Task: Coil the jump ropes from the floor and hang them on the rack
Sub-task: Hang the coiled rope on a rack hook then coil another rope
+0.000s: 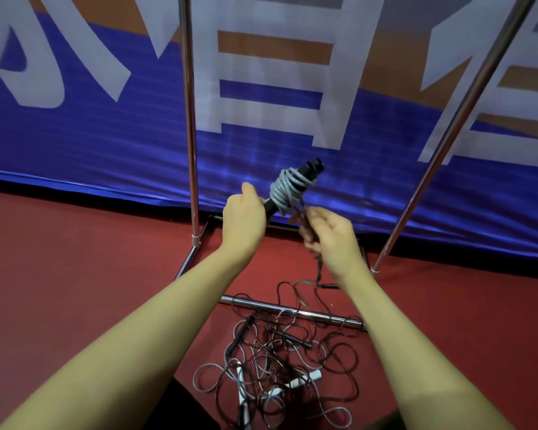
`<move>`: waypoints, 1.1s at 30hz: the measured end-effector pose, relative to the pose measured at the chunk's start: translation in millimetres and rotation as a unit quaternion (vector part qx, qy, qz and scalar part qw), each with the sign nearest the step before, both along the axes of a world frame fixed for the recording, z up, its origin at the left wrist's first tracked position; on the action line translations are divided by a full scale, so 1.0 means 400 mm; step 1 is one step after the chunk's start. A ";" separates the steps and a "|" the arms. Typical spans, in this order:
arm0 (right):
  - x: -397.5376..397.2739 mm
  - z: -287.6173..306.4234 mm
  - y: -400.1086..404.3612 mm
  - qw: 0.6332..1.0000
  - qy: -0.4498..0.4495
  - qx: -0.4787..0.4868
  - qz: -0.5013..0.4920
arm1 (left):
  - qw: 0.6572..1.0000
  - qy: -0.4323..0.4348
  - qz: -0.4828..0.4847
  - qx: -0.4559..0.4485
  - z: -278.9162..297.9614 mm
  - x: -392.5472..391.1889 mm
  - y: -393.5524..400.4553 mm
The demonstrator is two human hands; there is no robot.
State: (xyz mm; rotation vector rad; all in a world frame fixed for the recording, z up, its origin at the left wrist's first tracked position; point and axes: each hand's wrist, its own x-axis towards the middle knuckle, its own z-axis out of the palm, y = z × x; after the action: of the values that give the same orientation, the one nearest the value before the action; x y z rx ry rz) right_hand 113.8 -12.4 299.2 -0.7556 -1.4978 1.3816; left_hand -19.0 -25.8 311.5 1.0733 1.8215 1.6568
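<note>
My left hand point(244, 215) grips the lower end of two black jump rope handles point(311, 168) held side by side, tilted up to the right. Grey rope point(288, 189) is wound in a thick bundle around them. My right hand point(328, 235) pinches a dark rope end point(318, 270) just below the bundle; this strand trails down to the floor. A tangled pile of jump ropes point(286, 361), dark and grey with black and white handles, lies on the red floor between my forearms. The chrome rack's left upright point(189, 119) and right upright point(457, 119) rise in front of me.
The rack's base bar point(292, 311) lies across the floor under the top of the rope pile. A blue, orange and white banner point(90, 135) hangs behind the rack. Red floor point(75, 259) spreads to the left and right.
</note>
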 end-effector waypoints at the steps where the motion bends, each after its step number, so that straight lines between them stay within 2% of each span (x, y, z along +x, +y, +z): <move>1: 0.002 -0.005 0.000 0.999 -0.026 0.011 0.023 | 1.000 -0.001 0.016 -0.022 -0.003 -0.009 0.009; 4: -0.001 -0.017 -0.004 0.991 -0.114 0.033 0.059 | 0.994 0.040 0.054 -0.087 -0.021 -0.046 0.032; 8: -0.019 -0.018 -0.020 0.981 -0.163 0.024 0.102 | 0.983 0.104 0.069 -0.133 -0.025 -0.061 0.028; 10: -0.021 -0.015 -0.024 0.971 -0.205 0.051 0.112 | 0.977 0.118 0.085 -0.155 -0.017 -0.061 0.020; 12: -0.018 -0.007 -0.030 0.961 -0.237 0.076 0.124 | 0.967 0.168 0.102 -0.165 -0.017 -0.063 0.019; 17: -0.006 0.015 -0.043 0.958 -0.238 0.070 0.143 | 0.929 0.307 0.120 -0.168 -0.018 -0.058 0.019; 21: 0.005 0.032 -0.062 0.945 -0.266 0.100 0.163 | 0.883 0.419 0.126 -0.170 -0.039 -0.060 0.021; 24: 0.007 0.046 -0.072 0.953 -0.243 0.108 0.142 | 0.858 0.474 0.104 -0.168 -0.052 -0.056 0.016; 27: 0.012 0.052 -0.058 0.957 -0.236 0.154 0.067 | 0.835 0.535 0.072 -0.112 -0.062 -0.055 0.015; 30: 0.021 0.041 -0.035 0.945 -0.248 0.214 -0.011 | 0.801 0.589 0.098 -0.030 -0.077 -0.057 0.018; 33: 0.036 0.029 -0.006 0.944 -0.238 0.219 -0.064 | 0.774 0.629 0.063 0.026 -0.080 -0.043 0.015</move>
State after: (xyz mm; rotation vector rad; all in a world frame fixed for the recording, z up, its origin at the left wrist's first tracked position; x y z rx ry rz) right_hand 128.3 -14.9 310.8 -0.9154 -2.0011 0.7474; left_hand -36.3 -20.0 279.4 2.5067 2.5783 0.9817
